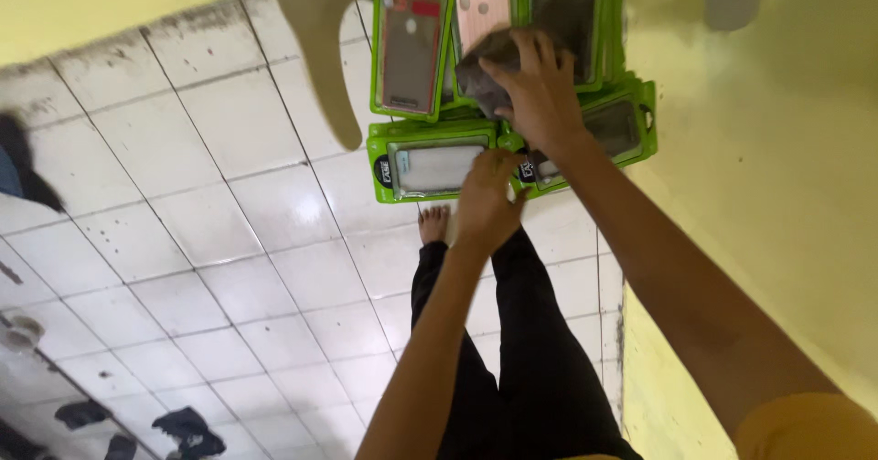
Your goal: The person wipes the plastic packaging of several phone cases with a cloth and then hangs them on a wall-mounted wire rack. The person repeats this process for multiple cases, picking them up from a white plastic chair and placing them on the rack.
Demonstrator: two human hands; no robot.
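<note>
Phone-case packs (430, 163), green-framed, spread on white tiled floor (201, 222); right hand (540, 94) gripping dark cloth (480, 71) over them, left hand (485, 206) curled at edge of one pack

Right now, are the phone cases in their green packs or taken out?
In. The red case and pink case sit behind clear windows of green packs.

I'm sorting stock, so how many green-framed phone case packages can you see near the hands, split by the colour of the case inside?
Red-and-grey case: 1
Pink case: 1
Dark case, top right: 1
Pale grey case: 1
Dark case, lower right: 1
Total: 5 packages

The right hand presses a dark cloth on them; the left hand touches the lower ones.
</note>
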